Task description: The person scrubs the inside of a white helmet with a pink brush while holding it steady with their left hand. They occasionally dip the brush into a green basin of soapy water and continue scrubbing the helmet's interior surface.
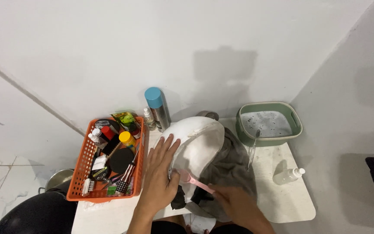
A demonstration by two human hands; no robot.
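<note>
A white shoe (198, 138) lies on a grey cloth (228, 167) on the small white table (288, 201), pinned under a person's left hand (161, 173), fingers spread flat. The right hand (234, 203) grips a pink brush (193, 180) against the shoe. Left of that flat hand sits an orange basket (78, 173) of supplies; beyond the right hand, a green tub (268, 141) of soapy water and a clear bottle (287, 175).

Both forearms are bare from the lower edge of the picture to the wrist, with no sleeves showing. The left hand (160, 175) and the right hand (238, 203) wear no gloves. No ring, watch or bracelet shows on either. At the lower left, a knee is covered in black cloth (35, 214).
</note>
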